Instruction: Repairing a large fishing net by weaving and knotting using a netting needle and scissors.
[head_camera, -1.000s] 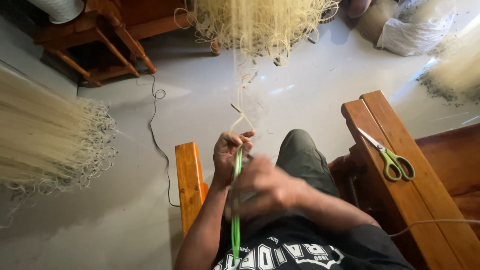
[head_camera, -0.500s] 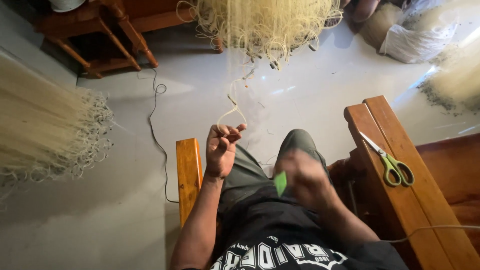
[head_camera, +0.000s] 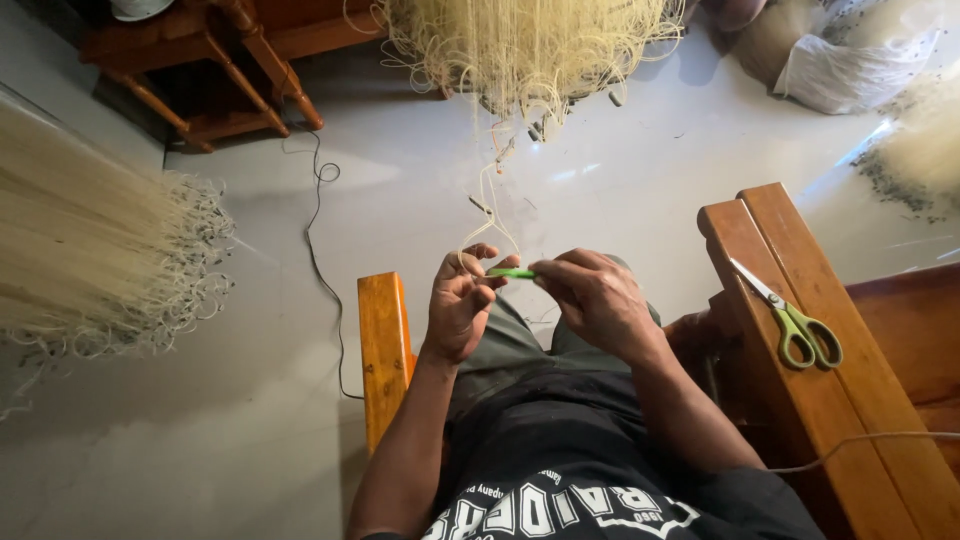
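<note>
Green needle tool (head_camera: 511, 272) sits betw. both hands above the lap, long axis approx. horizontal, one end at the left fingers, other end in the right-hand grip. Right hand (head_camera: 598, 300) clenched on the tool w/ thumb and fingertips. Left hand (head_camera: 460, 305) has fingers curled, pinching pale cream line (head_camera: 487, 215); the line loops at the fingertips and runs up to the hanging bundle of netting (head_camera: 530, 45) at top centre.

Person sits on a wooden seat; left armrest (head_camera: 384, 345) orange-brown, just beside the left forearm. On the right armrest (head_camera: 800, 390), green-handled scissors (head_camera: 793, 322) lie near its far end, blades pointing up-left, well apart from the hands.

Floor (head_camera: 250, 420) pale grey. Thin dark cord (head_camera: 320, 240) snakes across it. Another pale netting bundle (head_camera: 90, 250) at the left edge. Wooden furniture legs (head_camera: 230, 70) top left. White sack (head_camera: 850, 65) top right corner, crumpled, plain.
</note>
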